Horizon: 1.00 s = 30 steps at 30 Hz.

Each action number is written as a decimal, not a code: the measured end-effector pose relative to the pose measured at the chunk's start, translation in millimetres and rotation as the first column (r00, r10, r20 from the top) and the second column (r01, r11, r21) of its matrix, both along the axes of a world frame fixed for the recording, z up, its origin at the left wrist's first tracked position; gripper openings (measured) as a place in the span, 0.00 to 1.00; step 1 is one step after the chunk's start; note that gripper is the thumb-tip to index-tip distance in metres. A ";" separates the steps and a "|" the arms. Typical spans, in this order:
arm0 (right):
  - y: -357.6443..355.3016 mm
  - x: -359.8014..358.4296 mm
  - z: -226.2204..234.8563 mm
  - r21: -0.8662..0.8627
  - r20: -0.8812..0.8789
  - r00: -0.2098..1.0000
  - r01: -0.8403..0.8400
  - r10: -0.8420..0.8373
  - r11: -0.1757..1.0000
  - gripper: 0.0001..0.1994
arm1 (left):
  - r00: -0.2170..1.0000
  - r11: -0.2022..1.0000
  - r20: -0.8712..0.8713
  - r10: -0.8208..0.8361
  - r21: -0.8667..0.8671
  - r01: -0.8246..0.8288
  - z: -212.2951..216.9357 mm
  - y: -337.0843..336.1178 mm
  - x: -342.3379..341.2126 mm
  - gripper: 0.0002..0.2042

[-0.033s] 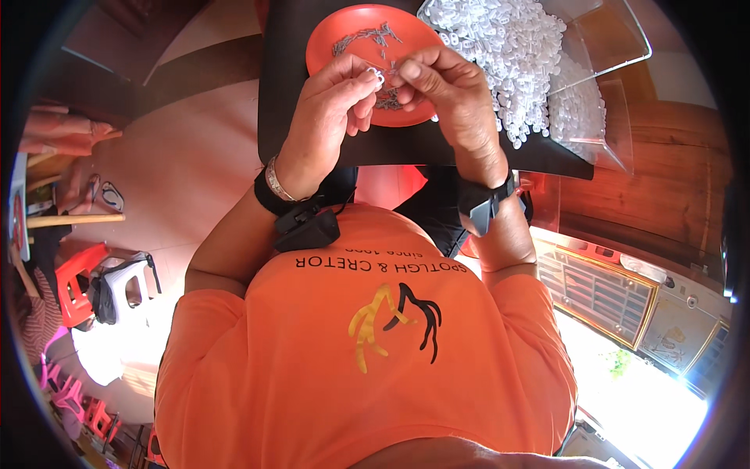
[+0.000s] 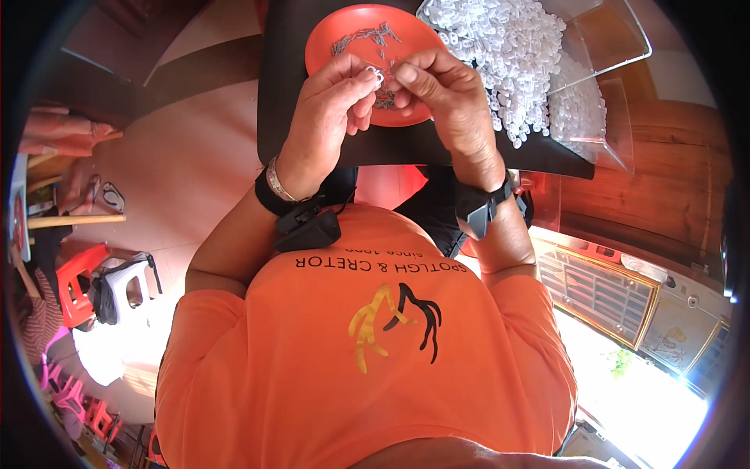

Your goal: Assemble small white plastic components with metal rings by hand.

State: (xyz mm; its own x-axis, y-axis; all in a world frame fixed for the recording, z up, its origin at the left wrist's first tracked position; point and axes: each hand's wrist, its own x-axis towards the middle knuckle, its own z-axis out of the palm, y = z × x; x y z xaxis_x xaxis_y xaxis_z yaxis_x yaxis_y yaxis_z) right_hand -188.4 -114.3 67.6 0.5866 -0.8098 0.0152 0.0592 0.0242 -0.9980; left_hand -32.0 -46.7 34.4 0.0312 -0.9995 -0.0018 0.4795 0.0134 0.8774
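Observation:
My left hand (image 2: 328, 117) and my right hand (image 2: 449, 102) meet fingertip to fingertip over an orange plate (image 2: 344, 35). Between them they pinch a small white plastic piece (image 2: 376, 74); my left thumb and forefinger hold it and my right thumb presses beside it. Small grey metal bits (image 2: 367, 35) lie scattered on the plate. Right of the plate, a heap of white plastic pieces (image 2: 500, 47) spills from a clear plastic tray (image 2: 617, 47). Everything rests on a black tabletop (image 2: 273, 102). Each wrist wears a black band.
A red stool (image 2: 74, 285) and a white stool (image 2: 129, 285) stand on the floor at the left, with sandals (image 2: 109, 195) beyond them. Another person's arm (image 2: 55, 129) shows at the left edge. A framed glass case (image 2: 601, 293) sits lower right.

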 end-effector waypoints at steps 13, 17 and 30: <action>12.4 0.5 -13.7 -0.046 0.066 0.992 0.112 -0.109 0.993 0.07 | 0.988 0.999 0.152 -0.006 -0.046 0.013 5.5 3.6 -3.1 0.09; 12.1 2.6 -13.1 0.033 0.129 0.976 0.173 -0.176 0.984 0.09 | 0.970 0.996 0.235 0.053 -0.085 -0.034 3.3 4.5 -4.3 0.10; 16.0 5.6 -20.3 0.061 0.079 0.987 0.134 -0.139 0.989 0.10 | 0.948 0.997 0.313 0.055 -0.063 -0.038 3.6 5.6 -6.1 0.09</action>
